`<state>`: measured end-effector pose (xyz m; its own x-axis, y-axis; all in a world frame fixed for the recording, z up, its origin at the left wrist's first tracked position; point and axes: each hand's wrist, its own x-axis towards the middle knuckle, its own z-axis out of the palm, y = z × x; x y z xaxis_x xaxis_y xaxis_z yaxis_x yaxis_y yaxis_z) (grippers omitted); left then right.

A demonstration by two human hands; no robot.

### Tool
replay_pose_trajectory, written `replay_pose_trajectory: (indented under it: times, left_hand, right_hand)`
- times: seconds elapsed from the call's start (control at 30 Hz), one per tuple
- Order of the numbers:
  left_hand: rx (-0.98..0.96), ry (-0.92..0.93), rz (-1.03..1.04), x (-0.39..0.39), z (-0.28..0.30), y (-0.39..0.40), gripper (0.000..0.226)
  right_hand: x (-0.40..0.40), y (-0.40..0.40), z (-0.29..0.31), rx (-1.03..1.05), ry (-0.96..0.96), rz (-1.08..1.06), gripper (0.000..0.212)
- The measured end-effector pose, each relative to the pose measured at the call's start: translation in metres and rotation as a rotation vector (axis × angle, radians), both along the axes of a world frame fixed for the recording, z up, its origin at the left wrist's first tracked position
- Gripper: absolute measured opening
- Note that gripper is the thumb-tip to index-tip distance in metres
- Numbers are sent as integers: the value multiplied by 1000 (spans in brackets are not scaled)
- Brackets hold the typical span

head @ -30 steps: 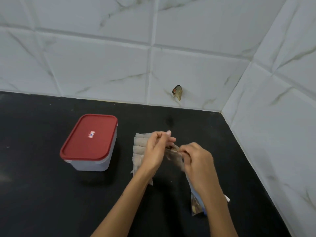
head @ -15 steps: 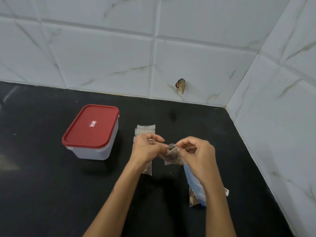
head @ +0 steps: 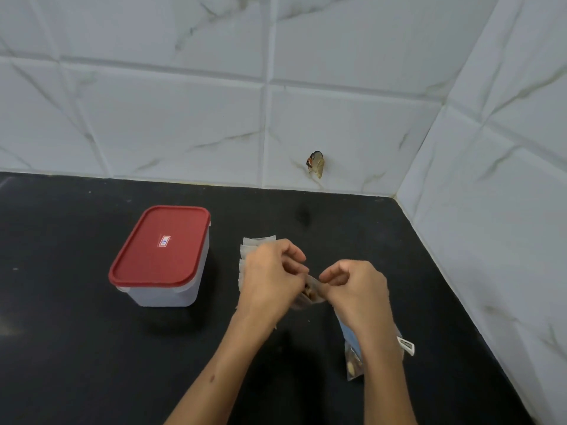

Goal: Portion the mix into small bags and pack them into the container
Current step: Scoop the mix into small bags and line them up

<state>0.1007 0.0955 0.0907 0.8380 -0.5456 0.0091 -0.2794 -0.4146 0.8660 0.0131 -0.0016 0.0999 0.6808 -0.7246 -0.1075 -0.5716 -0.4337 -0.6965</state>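
Between my two hands is a small clear bag (head: 310, 294) with brown mix in it. My left hand (head: 270, 279) pinches its left side and my right hand (head: 357, 289) pinches its top right edge. A row of small filled bags (head: 257, 242) lies on the black counter behind my left hand, mostly hidden by it. The larger mix bag (head: 352, 361), clear with a blue part, lies under my right wrist. The container (head: 164, 291), translucent with a red lid (head: 159, 245) closed on it, stands to the left.
The black counter (head: 76, 348) meets white tiled walls at the back and on the right. A small dark chipped spot (head: 315, 164) marks the back wall near the corner.
My hands have drawn slightly nearer to me and lower, still holding the small bag. The camera view has tilted, so the container sits lower in frame.
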Motion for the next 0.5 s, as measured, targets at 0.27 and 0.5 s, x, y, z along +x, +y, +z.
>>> replay_pose_trajectory:
  times: [0.27,0.5]
  left_hand:
    - [72,-88,-94,13,8,18,25]
    - [126,-72,-151,25,11,28,21]
  right_hand:
    - [8,21,13,-217,1,-57,13]
    - [15,24,7,-62,-52,24,17]
